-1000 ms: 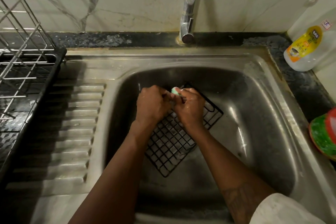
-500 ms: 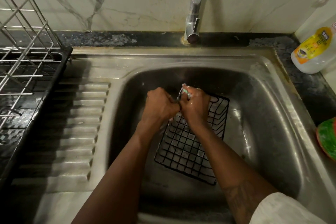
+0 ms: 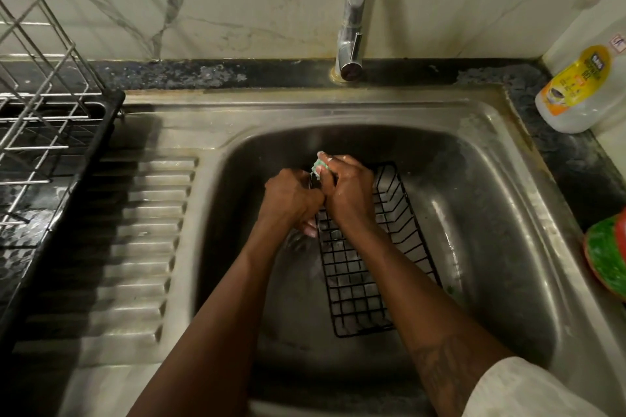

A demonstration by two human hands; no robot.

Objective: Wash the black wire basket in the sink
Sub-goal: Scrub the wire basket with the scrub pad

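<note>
Black wire basket (image 3: 366,274) down in steel sink (image 3: 491,213), one end toward tap (image 3: 352,27). Head view: left grip (image 3: 291,200) curled round basket's far left corner, right grip (image 3: 349,193) clutching soapy green sponge (image 3: 320,164) at that same end. Detergent bottle (image 3: 582,91) on table, back right corner.

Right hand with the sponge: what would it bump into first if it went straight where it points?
The right hand would probably meet the sink's back wall first, under the tap; depth is unclear.
</note>
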